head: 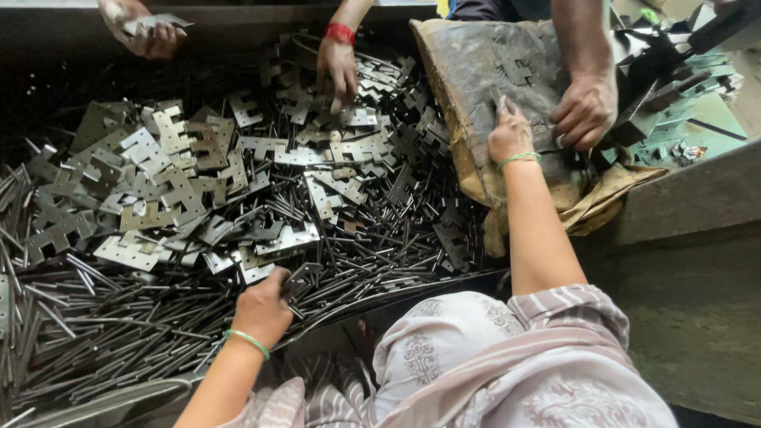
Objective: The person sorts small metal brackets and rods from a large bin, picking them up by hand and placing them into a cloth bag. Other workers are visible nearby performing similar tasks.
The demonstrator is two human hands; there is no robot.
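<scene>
Left hand point(261, 309) curled shut around a dark stamped hinge leaf point(301, 276), at the near edge of the heap where thin steel pins point(119, 333) lie thickest. Green thread bracelet point(247, 341) at that wrist. Right hand point(510, 135) stretched forward, fingers pressed down on a grimy brown sack point(468, 71) draped over the bin's right end; whether anything is pinched beneath those fingers, cannot tell. Probably pinned flat that way to keep the cloth from sliding. A few dark leaves point(514, 67) loose on top of the sack.

Heap itself: pale notched hinge plates point(166, 174) piled up the middle, pins spilled below and around them (the slimmer pieces seemingly sifted to the bottom and front).

Other people's hands around the far rim. One with a red wristband point(339, 67), palm down among the plates. Another at top left point(147, 32) clutching a small stack of plates. A third, a bare forearm's hand point(587, 111), gripping the sack just beside the right hand. Green-painted machine parts point(697, 111) beyond, at the right.
</scene>
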